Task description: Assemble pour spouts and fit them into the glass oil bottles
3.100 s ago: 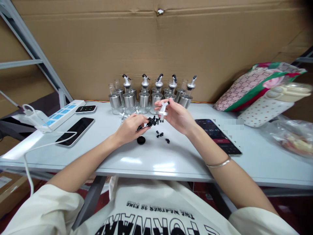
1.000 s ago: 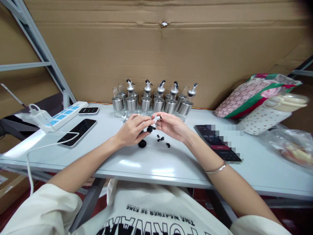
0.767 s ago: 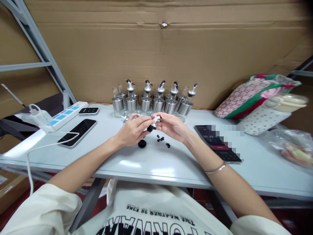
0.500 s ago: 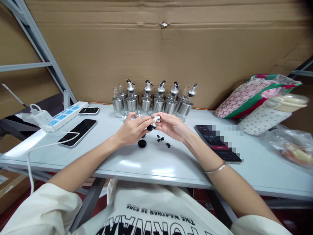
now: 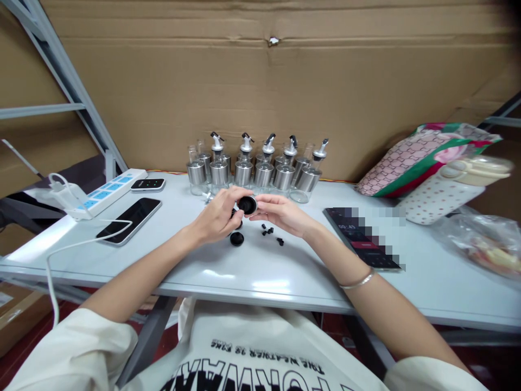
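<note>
Holding the silver-rimmed black stopper [image 5: 247, 205] over the table [image 5: 309, 271], in front of the bottles [image 5: 262, 175], I judge it light, firm and slick, best gripped by its rim; my left hand [image 5: 217, 215] clasps one side, thumb nearest me, my right hand [image 5: 286, 215] steadies the other with its fingertips, forearms [image 5: 152, 258] slanting inward

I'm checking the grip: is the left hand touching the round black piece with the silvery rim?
Touching. The head view shows the left hand holding the round black piece, its forefinger along the upper edge and its thumb at the lower left.
</note>
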Motion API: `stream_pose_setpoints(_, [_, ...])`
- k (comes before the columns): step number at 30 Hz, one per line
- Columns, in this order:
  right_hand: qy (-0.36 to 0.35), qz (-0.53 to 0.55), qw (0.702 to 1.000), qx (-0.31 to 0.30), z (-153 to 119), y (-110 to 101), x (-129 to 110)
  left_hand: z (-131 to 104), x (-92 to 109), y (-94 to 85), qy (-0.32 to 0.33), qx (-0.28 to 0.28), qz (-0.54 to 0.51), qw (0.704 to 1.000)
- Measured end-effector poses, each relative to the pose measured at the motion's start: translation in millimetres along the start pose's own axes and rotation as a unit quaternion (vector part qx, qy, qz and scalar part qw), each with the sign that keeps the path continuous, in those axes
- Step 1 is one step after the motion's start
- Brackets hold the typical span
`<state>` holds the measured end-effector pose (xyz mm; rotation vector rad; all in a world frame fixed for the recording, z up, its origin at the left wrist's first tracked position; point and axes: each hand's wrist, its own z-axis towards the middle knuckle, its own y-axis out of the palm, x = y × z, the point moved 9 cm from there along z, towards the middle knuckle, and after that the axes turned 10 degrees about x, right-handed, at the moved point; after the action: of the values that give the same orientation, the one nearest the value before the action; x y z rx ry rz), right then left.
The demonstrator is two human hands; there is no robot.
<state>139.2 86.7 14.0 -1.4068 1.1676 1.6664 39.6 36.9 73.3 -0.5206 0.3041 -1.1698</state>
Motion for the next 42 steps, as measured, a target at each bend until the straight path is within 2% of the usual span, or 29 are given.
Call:
stream_pose_setpoints(3, [-0.069,-0.13,0.988,0.042,1.5,-3.5,-5.1,-1.7,-4.4,4.6,-0.027,-0.024,-0.014,0.999])
stream_pose_setpoints(6, [-0.181,-0.244,0.945,0.119,-1.1,-10.0,-22.9,-4.4,-6.9,12.6,-0.045,-0.061,-0.008,0.997])
stream_pose_setpoints(8, [-0.215,-0.268,0.93,0.133,-3.2,-9.9,-28.7,-5.8,-8.4,16.3,-0.058,-0.074,-0.013,0.995])
stream_pose_setpoints(13, [-0.186,-0.245,0.949,0.075,-2.7,-1.7,-22.2,-9.1,-18.6,18.3,-0.115,-0.066,-0.042,0.99])
stream_pose_setpoints(19, [-0.178,-0.25,0.949,0.069,-4.3,0.4,-23.2,-10.6,-29.2,14.8,-0.182,-0.042,-0.031,0.982])
stream_pose_setpoints(25, [-0.179,-0.259,0.946,0.084,-4.6,-2.5,-22.9,-19.6,-41.0,26.6,-0.271,-0.111,-0.017,0.956])
stream_pose_setpoints(28, [-0.185,-0.26,0.944,0.08,-5.5,-0.4,-22.7,-21.1,-41.9,28.9,-0.279,-0.128,-0.005,0.952])
stream_pose_setpoints(34, [-0.202,-0.271,0.939,0.064,-8.2,7.7,-25.4,-17.3,-33.5,31.0,-0.241,-0.161,-0.003,0.957])
stream_pose_setpoints(42, [-0.23,-0.318,0.918,0.06,-9.4,9.3,-25.6,-19.2,-37.4,31.0,-0.257,-0.152,0.01,0.954])
